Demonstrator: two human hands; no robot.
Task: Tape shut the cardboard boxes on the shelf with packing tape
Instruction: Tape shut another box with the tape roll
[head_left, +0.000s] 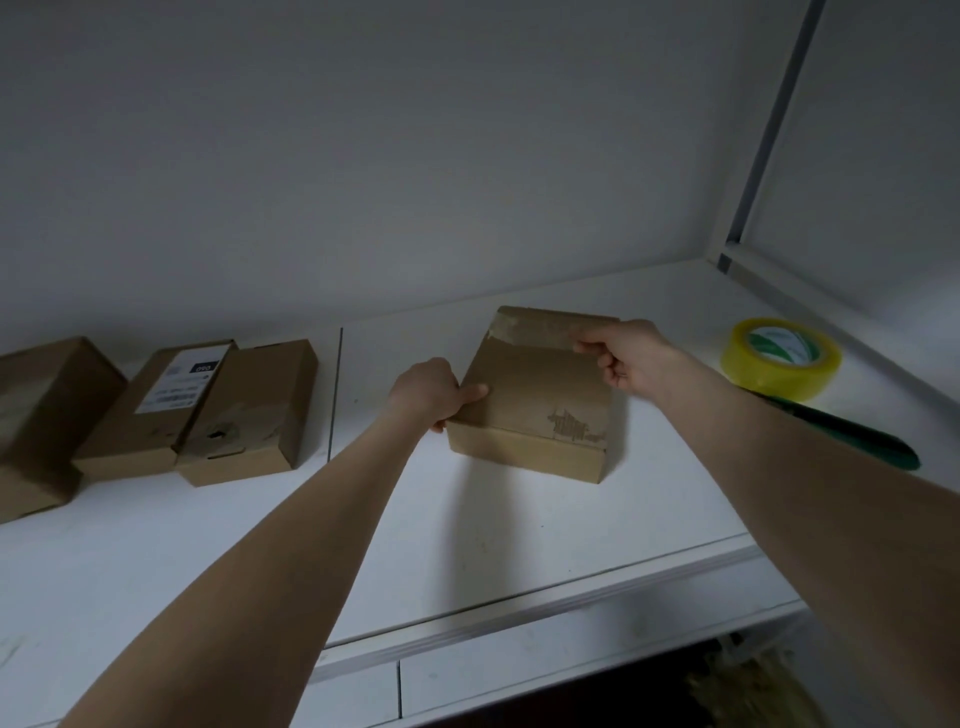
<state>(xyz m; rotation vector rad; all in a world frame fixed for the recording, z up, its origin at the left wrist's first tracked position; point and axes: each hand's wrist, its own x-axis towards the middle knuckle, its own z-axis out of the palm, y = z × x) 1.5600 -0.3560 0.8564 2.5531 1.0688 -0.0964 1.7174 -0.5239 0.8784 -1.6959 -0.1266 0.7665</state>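
White shelf, carrying all items. Central box: closed cardboard carton at mid-shelf, with a strip of tape across the far edge of its lid. Three further cardboard boxes stand well to the left of the central box, touching one another. Left hand: grips the central box's left edge, thumb on the lid. Right hand: fingers curled, gripping the central box's far right corner at the strip. Yellow tape roll: lying flat, right of the central box. Green-handled tool: just in front of the roll, partly hidden by the right forearm.
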